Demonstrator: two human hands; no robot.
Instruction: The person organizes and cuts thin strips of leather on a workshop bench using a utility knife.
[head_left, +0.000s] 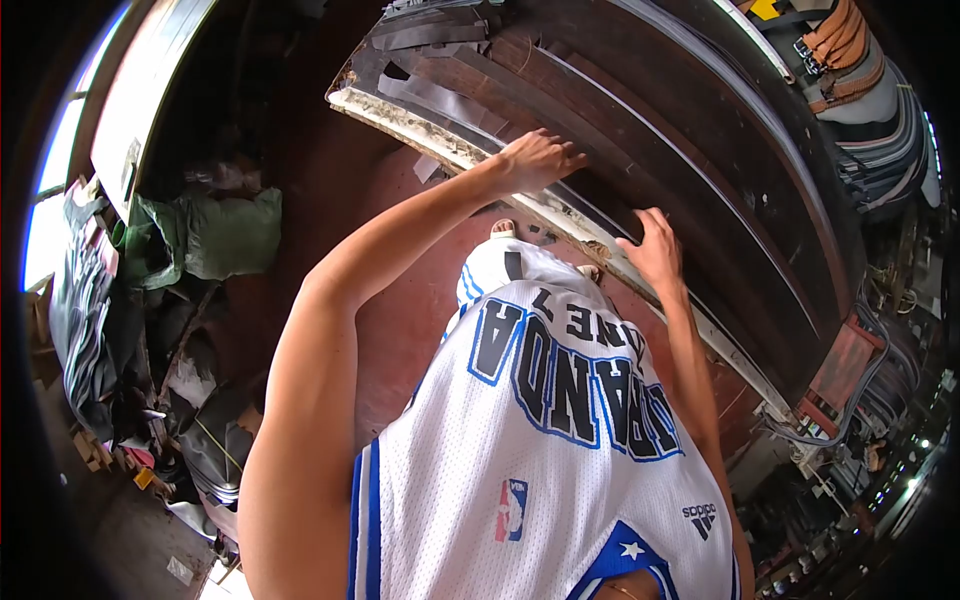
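My left hand [543, 160] rests over the near side of a dark worktable [700, 130], its fingers slightly bent and spread across the dark strips there. Farther right along the same edge is my right hand [655, 248], thumb apart from the fingers, over the table's worn pale rim [560, 215]. Between and beyond both hands, a long dark strip [600, 185] runs lengthwise. Whether either hand touches it firmly is hard to see. Another long strip with a pale edge [680, 165] curves across the tabletop. Shorter grey-black pieces [430, 100] lie at the left end.
Coiled brown belts [840, 45] with buckles and bundled dark straps [880, 165] hang at the far right. A red box-like object [845, 365] stands by the table's right end. Left, a green sack [230, 235] sits among piled material. Reddish floor [400, 220] lies below.
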